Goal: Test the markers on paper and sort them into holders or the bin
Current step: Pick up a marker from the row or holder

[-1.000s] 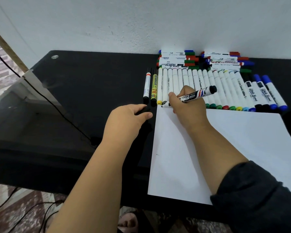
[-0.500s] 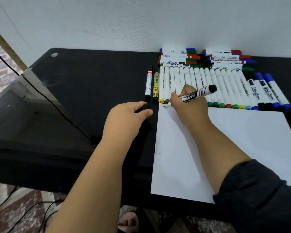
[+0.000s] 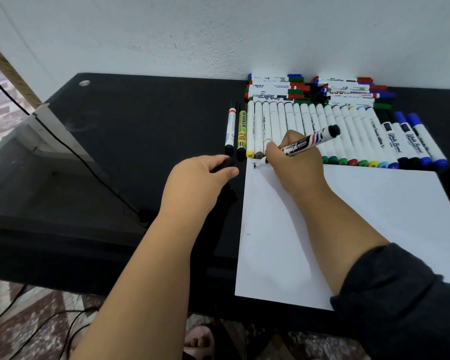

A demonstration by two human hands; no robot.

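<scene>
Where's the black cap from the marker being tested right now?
In the head view, the black cap is pinched in the left hand, over the dark table just left of the paper's top left corner.

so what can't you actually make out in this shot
- Head view: the marker tip, hidden behind the right hand.
- The small mark on the paper by that hand: too small to read.
- The black piece the left hand grips: mostly covered by its fingers; likely a cap.
- Holders and bin: none in frame.
- Marker row: right end cut off by a dark edge.
</scene>
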